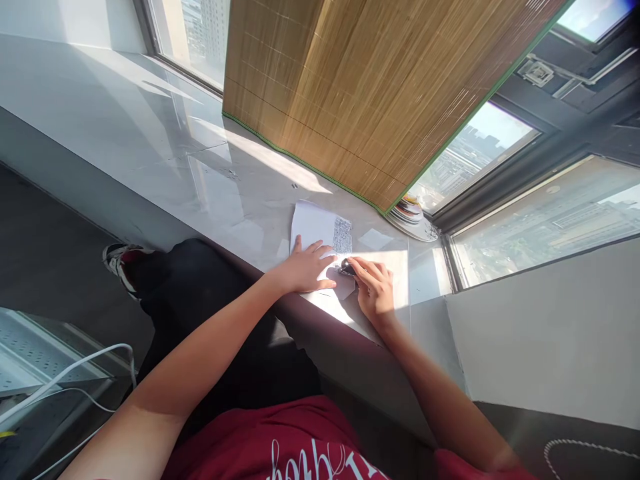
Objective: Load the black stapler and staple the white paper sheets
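Note:
A white sheet of paper (313, 223) lies on the pale tiled ledge, with a dense dark printed-looking patch (343, 235) along its right side. My left hand (311, 265) rests flat on the paper, fingers spread, below and left of the patch. In my right hand (374, 285) is a small, rounded black hand-held tool (347, 267), gripped from the right at the paper's right edge, just below the patch. The tool's underside is hidden, so its exact kind cannot be made out.
A bamboo blind (350, 87) hangs behind the ledge (215, 180). To the right, a stack of round flat items (413, 219) sits by the window. A small pale paper piece (375, 239) lies near the sheet. White cables (75, 363) run at lower left.

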Demonstrator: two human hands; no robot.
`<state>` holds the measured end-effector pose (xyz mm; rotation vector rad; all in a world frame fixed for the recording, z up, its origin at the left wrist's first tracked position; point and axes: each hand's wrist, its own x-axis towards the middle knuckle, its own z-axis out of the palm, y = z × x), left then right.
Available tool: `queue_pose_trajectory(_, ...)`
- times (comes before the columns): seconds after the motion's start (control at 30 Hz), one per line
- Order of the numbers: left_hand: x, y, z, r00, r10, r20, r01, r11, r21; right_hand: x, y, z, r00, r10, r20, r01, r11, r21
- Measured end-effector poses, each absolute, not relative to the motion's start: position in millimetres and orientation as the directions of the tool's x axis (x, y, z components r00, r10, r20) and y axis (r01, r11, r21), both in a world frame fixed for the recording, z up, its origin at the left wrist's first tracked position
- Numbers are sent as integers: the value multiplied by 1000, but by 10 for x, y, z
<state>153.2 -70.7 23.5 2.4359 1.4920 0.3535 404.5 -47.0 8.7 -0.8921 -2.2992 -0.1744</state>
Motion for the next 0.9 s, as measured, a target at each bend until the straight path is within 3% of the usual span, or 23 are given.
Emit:
queue_pose_trajectory(0.5, 1528, -705, 206, 439, 892, 106, 813, -445, 375, 4002, -509, 109, -543, 606, 581, 682, 722, -116)
queue_pose_trajectory(0.9, 1525, -693, 196, 421, 902, 97, 823, -425, 378, 4023, -511, 89, -677, 576, 458, 681, 726, 94)
